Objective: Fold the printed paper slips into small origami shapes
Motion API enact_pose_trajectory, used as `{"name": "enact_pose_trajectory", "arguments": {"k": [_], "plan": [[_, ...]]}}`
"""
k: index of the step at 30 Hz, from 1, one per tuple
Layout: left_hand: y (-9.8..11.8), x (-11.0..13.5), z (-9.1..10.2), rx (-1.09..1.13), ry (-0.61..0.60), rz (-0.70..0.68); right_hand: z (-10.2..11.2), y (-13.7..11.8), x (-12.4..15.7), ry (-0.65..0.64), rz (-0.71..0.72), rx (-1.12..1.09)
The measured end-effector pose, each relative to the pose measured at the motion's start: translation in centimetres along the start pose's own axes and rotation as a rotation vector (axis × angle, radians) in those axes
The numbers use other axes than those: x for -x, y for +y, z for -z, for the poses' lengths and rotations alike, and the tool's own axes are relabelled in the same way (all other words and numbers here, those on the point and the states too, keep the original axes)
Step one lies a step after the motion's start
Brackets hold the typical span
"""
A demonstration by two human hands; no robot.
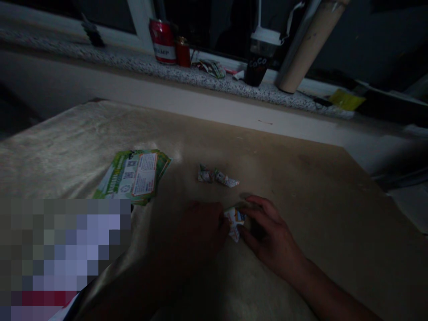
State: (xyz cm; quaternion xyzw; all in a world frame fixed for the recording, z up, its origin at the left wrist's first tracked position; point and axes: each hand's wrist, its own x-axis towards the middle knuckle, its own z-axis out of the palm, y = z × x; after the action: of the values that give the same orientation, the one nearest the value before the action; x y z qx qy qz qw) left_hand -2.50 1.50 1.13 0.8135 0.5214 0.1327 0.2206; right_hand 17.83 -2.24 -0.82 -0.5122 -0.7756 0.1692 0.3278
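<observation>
A small piece of folded printed paper, white with orange and blue print, lies between my hands just above the table. My left hand is in deep shadow, its fingers closed on the paper's left edge. With thumb and fingertips, my right hand pinches the right side of the same piece. Beyond them rest two folded paper pieces, one on the left and a longer one on the right. To the left, a stack of green printed flyers is fanned slightly.
The brown table meets a wall below a speckled windowsill. On the sill stand a red can, an orange lighter-like object, a black cup and a leaning cardboard tube. A pixelated patch covers the lower left.
</observation>
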Motion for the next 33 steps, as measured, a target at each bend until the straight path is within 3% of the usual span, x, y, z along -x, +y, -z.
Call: {"name": "enact_pose_trajectory", "arguments": {"k": [6,12,17,33], "plan": [[0.09,0.07,0.36,-0.022,-0.005,-0.014,0.10,0.14,-0.33,-0.032,0.122,-0.001],[-0.33,-0.01,0.51,-0.024,-0.015,-0.024,-0.04,0.05,-0.34,-0.051,0.057,-0.103],[-0.59,0.11,0.67,-0.020,-0.056,-0.060,0.12,0.03,-0.34,-0.023,0.087,-0.160],[-0.46,0.55,0.63,-0.036,-0.030,-0.080,0.21,-0.33,-0.42,-0.075,0.136,0.036]]}}
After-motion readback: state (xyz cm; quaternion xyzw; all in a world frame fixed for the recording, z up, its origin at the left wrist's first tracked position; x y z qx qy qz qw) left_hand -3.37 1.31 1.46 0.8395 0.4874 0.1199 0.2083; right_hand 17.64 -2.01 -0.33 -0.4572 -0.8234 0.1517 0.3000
